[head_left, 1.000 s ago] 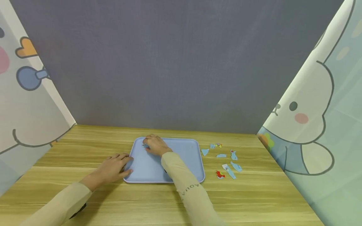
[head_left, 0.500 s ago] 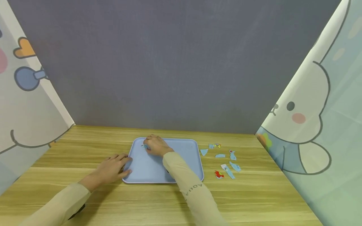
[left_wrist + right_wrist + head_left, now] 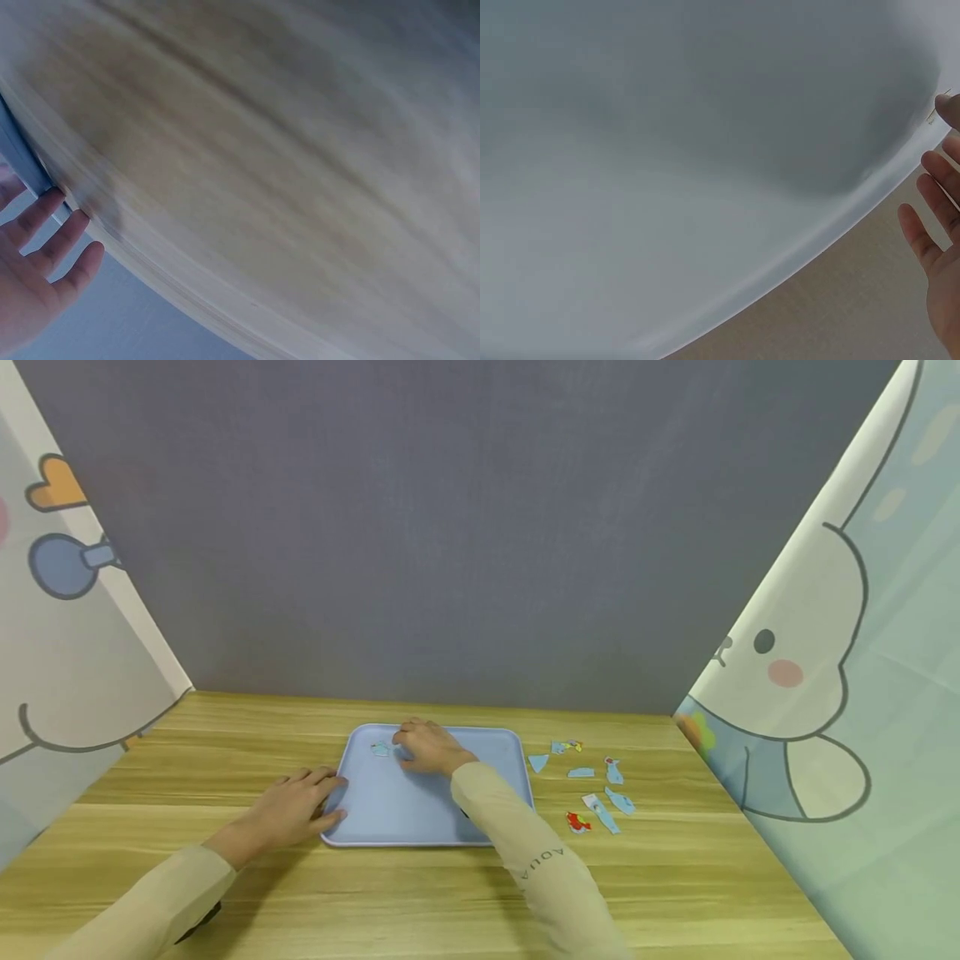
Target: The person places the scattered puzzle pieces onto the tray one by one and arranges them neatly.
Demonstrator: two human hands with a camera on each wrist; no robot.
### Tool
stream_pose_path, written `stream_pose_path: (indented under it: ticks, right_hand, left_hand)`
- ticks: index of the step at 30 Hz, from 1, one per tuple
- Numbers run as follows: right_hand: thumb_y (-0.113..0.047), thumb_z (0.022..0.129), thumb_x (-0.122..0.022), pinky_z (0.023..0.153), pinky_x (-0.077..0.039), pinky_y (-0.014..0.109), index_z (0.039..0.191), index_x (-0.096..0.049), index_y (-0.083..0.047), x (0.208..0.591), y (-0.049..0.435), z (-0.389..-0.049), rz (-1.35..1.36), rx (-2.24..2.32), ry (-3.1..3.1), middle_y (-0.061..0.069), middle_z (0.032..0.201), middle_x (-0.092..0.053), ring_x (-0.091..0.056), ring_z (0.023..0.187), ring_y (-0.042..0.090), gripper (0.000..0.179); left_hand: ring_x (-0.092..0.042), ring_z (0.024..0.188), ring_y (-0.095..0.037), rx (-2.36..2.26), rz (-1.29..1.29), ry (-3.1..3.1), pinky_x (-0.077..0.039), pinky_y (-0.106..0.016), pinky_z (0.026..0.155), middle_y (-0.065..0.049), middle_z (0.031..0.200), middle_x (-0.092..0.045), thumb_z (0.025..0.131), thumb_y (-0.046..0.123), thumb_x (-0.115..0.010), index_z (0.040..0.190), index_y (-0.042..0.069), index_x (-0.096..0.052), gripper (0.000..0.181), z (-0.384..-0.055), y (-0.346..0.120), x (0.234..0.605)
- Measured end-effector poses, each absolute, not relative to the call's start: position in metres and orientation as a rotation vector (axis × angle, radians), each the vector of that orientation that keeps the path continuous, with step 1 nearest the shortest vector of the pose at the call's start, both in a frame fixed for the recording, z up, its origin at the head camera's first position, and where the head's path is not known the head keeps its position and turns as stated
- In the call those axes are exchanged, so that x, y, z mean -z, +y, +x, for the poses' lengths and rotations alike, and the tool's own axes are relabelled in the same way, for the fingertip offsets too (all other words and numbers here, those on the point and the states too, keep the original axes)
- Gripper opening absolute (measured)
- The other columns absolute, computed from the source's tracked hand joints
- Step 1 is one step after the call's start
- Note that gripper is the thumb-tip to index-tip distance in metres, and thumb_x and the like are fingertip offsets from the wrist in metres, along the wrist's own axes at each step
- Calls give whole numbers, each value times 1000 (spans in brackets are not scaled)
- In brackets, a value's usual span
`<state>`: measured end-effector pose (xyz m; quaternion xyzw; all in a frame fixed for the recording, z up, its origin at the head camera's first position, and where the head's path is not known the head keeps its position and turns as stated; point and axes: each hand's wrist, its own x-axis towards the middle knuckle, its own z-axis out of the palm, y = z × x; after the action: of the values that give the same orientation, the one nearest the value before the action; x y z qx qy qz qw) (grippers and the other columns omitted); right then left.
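A pale blue tray (image 3: pixel 405 810) lies on the wooden table. Near its far left corner is a small light-blue puzzle piece (image 3: pixel 380 749) with a printed picture. My right hand (image 3: pixel 429 748) hovers over the tray just right of this piece, its fingertips close to the piece's right end. In the right wrist view the right hand (image 3: pixel 941 232) has its fingers extended near the tray's rim (image 3: pixel 780 274). My left hand (image 3: pixel 292 808) rests at the tray's left edge, fingers spread. The left wrist view shows the left hand (image 3: pixel 45 262) with fingertips at the rim.
Several cut picture pieces lie right of the tray, among them a red piece (image 3: pixel 577 822), a long blue piece (image 3: pixel 602 814) and a blue triangle (image 3: pixel 538 762). A grey panel (image 3: pixel 450 543) stands behind the table (image 3: pixel 712 860), with printed cloths on both sides.
My right hand has drawn back to the right, uncovering more of the puzzle piece in the tray's corner. The left hand keeps its place at the rim. The view has shifted slightly.
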<state>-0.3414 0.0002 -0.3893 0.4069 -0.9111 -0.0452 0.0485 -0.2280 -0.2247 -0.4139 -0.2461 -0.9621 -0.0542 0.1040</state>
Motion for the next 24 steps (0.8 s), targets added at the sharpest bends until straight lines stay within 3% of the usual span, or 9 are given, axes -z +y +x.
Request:
stream_pose_path:
  ticks: [13,24]
  right_hand:
    - [-33,85,-63,96,-45,31,114,-62,-18,390,29,-335,1290,138,-2724,-4,116,-60,-51,111,12,33]
    - [-34,84,-64,100,-43,36,115,-62,-18,386,56,-330,1247,160,-2743,-3,118,-59,-50,116,16,34]
  left_hand:
    - [-55,104,-41,171,-718,-2828,-47,-61,79,-15,120,-56,83,43,-62,118,7,-59,50,-225,-224,413]
    - [-57,103,-39,176,-715,-2799,-47,-60,78,-16,119,-57,82,42,-63,116,7,-60,49,-225,-224,413]
